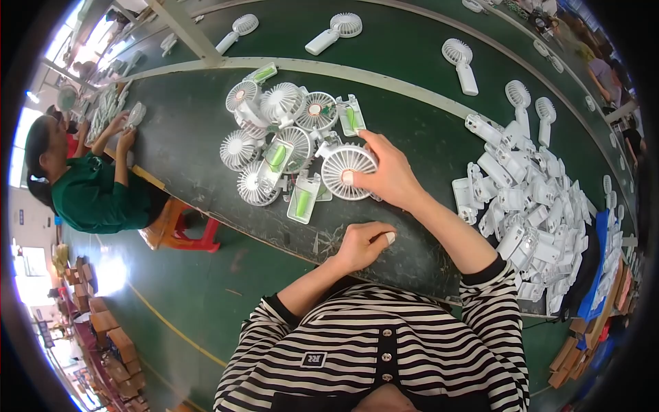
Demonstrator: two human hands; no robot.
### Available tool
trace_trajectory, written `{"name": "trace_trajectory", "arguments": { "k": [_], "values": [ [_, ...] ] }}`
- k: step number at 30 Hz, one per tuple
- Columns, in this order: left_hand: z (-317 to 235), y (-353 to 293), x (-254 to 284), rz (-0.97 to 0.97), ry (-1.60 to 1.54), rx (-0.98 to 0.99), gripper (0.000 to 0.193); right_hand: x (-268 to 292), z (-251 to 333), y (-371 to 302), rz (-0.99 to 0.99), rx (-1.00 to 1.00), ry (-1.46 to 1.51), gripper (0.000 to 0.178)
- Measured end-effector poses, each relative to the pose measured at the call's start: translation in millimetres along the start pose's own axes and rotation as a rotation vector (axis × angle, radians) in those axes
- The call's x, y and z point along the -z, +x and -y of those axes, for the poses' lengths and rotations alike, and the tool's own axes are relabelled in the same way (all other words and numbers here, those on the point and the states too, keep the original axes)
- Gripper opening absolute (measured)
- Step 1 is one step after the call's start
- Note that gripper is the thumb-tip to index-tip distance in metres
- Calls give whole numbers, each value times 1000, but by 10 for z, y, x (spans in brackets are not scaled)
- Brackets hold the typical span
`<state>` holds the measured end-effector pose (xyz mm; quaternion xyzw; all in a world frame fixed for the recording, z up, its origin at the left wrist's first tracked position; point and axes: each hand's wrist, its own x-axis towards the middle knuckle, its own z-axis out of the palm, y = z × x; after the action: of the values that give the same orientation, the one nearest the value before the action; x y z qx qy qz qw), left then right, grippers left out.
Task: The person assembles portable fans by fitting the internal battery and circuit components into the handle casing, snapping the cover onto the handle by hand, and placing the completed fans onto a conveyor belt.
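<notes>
My right hand (395,172) grips the round white grille head of a small handheld fan (340,165), thumb on its front and fingers at the far side. The fan lies at the right edge of a pile of opened white fans (281,103) on the bench. Green cylindrical batteries (301,203) show in several open handles in that pile. Near the bench's front edge, my left hand (364,245) rests with its fingers curled under and its thumb out. What those fingers hold, if anything, is hidden. Pale covers sit on both thumb tips.
A heap of white plastic housings (515,192) lies to the right. Beyond a pale rail (405,86), several fans (336,31) rest on a green belt. A co-worker in a green top (103,192) sits at the left, handling a fan. Cardboard boxes (117,343) stand lower left.
</notes>
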<state>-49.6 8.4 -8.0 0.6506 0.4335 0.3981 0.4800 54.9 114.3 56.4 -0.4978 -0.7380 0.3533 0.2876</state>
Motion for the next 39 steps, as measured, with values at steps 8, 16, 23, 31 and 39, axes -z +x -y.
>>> {"name": "trace_trajectory", "arguments": {
  "k": [8,16,23,31,39],
  "values": [
    [-127,-205,124,332,-3,-106,14,522,-368,-1273,-186,-216,653,75],
    [-465,67,475,333,522,-339,38,725,-742,-1837,-361,-388,403,74],
    [-403,287,403,497,911,-409,47,820,-629,-1697,-445,-262,583,76],
    [-314,263,175,493,744,146,21,945,-501,-1467,-511,-111,761,63],
    [-132,32,-59,500,-1172,807,68,1003,-507,-1536,-364,-173,836,62]
  ]
}}
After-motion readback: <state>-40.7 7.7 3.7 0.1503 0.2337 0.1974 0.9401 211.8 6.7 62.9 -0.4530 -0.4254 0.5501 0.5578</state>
